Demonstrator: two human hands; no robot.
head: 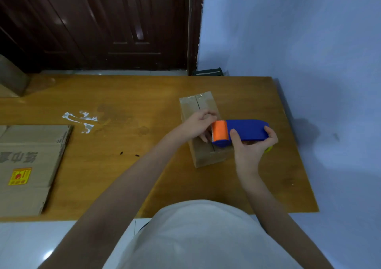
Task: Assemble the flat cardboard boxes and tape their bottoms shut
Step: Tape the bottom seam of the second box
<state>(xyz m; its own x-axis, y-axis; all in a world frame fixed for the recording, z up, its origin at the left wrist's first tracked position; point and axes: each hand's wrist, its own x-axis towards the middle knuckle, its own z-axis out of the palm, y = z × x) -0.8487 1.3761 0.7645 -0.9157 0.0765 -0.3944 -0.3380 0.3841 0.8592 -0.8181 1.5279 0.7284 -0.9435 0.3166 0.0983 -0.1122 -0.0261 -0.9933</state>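
Small brown cardboard box (pixel 204 145) standing on the wooden table (pixel 127 145), top flaps meeting at a centre seam, glossy tape across its far end, right hand (pixel 252 147) gripping blue-and-orange tape dispenser (pixel 240 132) over it, left hand (pixel 199 124) with curled fingers at the dispenser's orange end, flattened boxes (pixel 28 167) at left.

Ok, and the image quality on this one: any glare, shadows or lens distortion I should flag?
Head view: wide-angle bowing curves the table edges and the door; glare streaks on the door's glossy panels and a bright spot on the floor tile; soft shadows on the blue wall; overall slightly soft, dim and blue-tinted, though the tape dispenser and small box stay readable.
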